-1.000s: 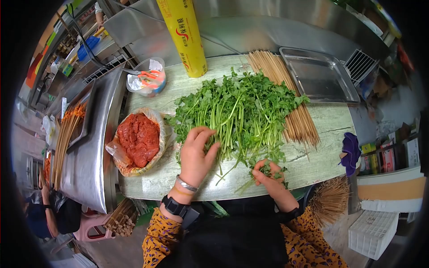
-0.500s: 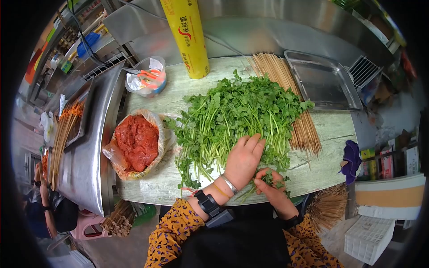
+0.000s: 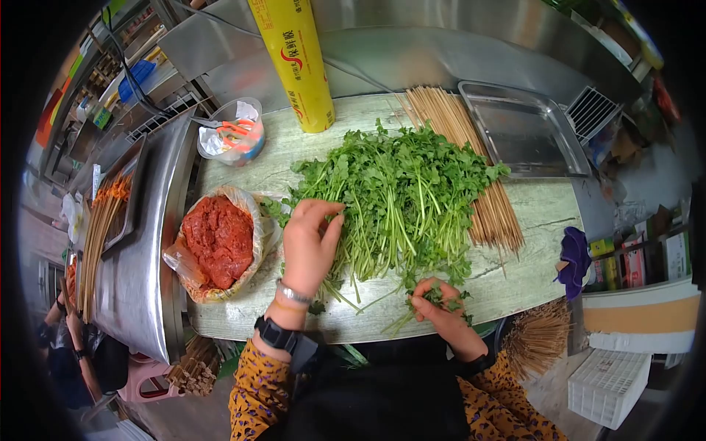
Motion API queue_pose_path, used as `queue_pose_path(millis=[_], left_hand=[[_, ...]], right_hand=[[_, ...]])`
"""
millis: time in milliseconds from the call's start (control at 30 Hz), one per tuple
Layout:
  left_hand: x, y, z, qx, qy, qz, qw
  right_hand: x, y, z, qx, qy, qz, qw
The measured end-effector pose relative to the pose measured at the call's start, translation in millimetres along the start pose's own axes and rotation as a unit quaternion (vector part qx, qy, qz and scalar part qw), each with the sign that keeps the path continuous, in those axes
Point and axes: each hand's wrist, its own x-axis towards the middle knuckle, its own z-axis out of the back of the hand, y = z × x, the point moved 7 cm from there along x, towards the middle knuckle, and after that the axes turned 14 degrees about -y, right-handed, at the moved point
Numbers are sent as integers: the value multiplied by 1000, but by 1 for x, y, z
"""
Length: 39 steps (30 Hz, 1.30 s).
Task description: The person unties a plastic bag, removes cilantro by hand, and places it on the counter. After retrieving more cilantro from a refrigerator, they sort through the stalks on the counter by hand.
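A big heap of cilantro [image 3: 401, 191] lies in the middle of the table, leaves away from me and stems towards me. At its left edge is my left hand [image 3: 307, 239], thumb and fingers curved but apart, with nothing visible between them. Close to the table's front edge, my right hand [image 3: 445, 312] is closed around a small bunch of cilantro sprigs [image 3: 434, 295], stems pointing left. Left of my left hand sits a bag of red minced or marinated meat [image 3: 219, 239], its plastic rim rolled open.
Bamboo skewers [image 3: 460, 140] lie partly under the heap, beside a metal tray [image 3: 518, 132]. A yellow cling film roll [image 3: 301, 73] stands behind, near a tub holding orange-handled scissors [image 3: 234, 131]. A purple cloth [image 3: 573, 261] hangs at the right edge. Another person's arm [image 3: 81, 353] shows far left.
My left hand has moved left from the front of the cilantro heap to its left edge. My right hand stays in nearly the same place, still holding the sprigs.
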Motion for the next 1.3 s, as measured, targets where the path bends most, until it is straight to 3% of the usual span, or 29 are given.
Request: queue_pose_path(millis=[67, 133, 300, 367, 400, 433, 500, 533, 700, 800, 833, 900, 1033, 1067, 1167, 1267, 1300], left_hand=[[11, 14, -9, 31, -15, 10, 999], [16, 14, -22, 95, -8, -76, 993], [20, 9, -13, 134, -42, -108, 984], [19, 26, 8, 43, -95, 22, 994], [14, 42, 9, -89, -56, 150, 983], [11, 41, 17, -83, -61, 148, 984], [0, 45, 20, -339, -30, 285, 896], [-7, 43, 21, -401, -13, 324, 857], [-45, 20, 21, -485, 32, 361, 796], [-70, -7, 0, -410, 109, 346, 837], [-79, -10, -11, -417, 126, 352, 828], [-85, -26, -22, -340, 146, 209, 905], [-100, -45, -46, -321, 229, 140, 908], [-99, -55, -42, -303, 220, 123, 919], [-99, -46, -31, -335, 197, 217, 895], [-105, -15, -20, -285, 166, 197, 923], [-111, -6, -20, -289, 171, 197, 921]], right_hand=[[0, -2, 0, 9, -5, -16, 1000], [0, -1, 0, 5, -7, -21, 1000], [-1, 3, 2, -2, -18, -19, 1000], [0, 3, 1, -13, -12, -17, 1000], [-1, 1, 1, -10, -7, -16, 1000], [0, -4, 3, 0, -10, -10, 1000], [2, -8, 1, 14, -6, -3, 1000], [3, -7, 2, 15, -17, 2, 1000], [1, -3, 3, -9, -68, -24, 997], [1, 2, -8, 35, -56, -37, 997], [-1, 4, -15, 54, -39, -47, 997], [-4, 6, -20, 90, -42, -67, 993], [-15, 11, -11, 110, -33, -63, 991], [-20, 8, 5, 48, -39, -62, 996], [-58, 31, 81, -50, -108, -96, 988], [-94, 7, 164, -70, -109, -118, 985], [-106, -12, 190, -57, -163, -162, 972]])
